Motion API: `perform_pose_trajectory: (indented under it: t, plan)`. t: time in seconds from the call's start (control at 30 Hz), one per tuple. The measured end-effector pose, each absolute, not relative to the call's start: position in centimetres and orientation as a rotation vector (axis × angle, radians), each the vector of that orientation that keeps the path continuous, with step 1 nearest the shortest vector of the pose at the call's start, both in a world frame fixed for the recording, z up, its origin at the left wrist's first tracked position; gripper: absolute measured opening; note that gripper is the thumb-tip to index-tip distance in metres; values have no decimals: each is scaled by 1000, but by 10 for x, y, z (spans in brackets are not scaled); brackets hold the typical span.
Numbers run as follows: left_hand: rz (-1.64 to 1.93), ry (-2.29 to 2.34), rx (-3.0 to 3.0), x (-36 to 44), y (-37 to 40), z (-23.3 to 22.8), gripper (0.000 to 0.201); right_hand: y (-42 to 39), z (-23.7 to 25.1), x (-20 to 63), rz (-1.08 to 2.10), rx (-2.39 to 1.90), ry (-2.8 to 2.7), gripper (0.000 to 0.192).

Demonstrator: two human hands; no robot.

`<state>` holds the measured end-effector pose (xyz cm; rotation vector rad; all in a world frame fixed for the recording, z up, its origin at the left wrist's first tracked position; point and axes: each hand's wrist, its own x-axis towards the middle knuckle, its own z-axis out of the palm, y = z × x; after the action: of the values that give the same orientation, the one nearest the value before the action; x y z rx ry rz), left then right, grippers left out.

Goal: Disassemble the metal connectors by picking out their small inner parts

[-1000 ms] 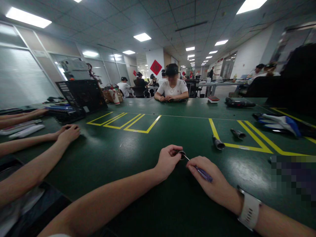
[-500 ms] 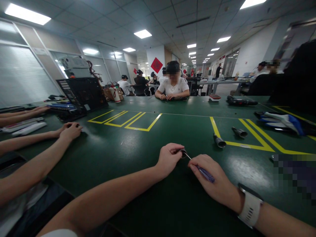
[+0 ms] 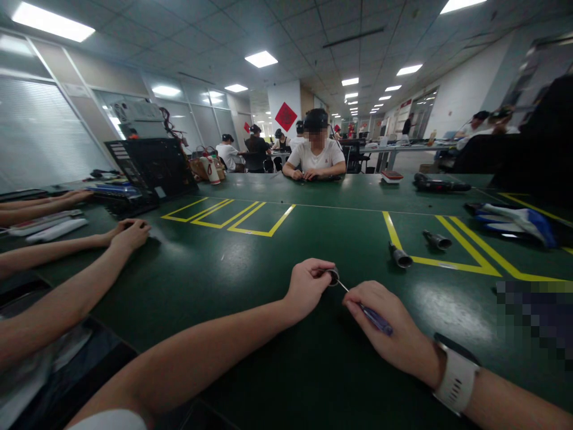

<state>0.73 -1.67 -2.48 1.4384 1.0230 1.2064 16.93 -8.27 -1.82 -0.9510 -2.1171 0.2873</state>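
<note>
Between its thumb and fingers, my left hand (image 3: 310, 288) grips a small dark metal cup-shaped part (image 3: 333, 276), its round opening turned toward my right hand. My right hand (image 3: 380, 319) is closed around a screwdriver (image 3: 376, 319) with a see-through purple handle. The thin shaft reaches up and left to the part's opening; whether the tip is inside or only at the rim I cannot tell. Farther right on the green table lie two similar metal parts, one (image 3: 401, 257) on the yellow tape and another (image 3: 437, 240) inside the taped outline.
Blue-and-white gloves (image 3: 514, 221) and a dark power tool (image 3: 441, 183) lie at the right. A red-and-white box (image 3: 392, 177) stands at the back. A black computer case (image 3: 152, 167) is at the left, near co-workers' hands (image 3: 129, 234). A person (image 3: 316, 149) sits opposite.
My hands hold nearly the same pose, the screwdriver still at the metal part. The whole view has shifted slightly.
</note>
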Motion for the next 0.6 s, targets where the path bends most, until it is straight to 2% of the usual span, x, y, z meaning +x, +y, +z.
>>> perform_pose_trajectory:
  t: [0.6]
  plan:
    - [1237, 976, 1410, 8, -15, -34, 24, -83, -17, 168, 256, -1015, -2127, 14]
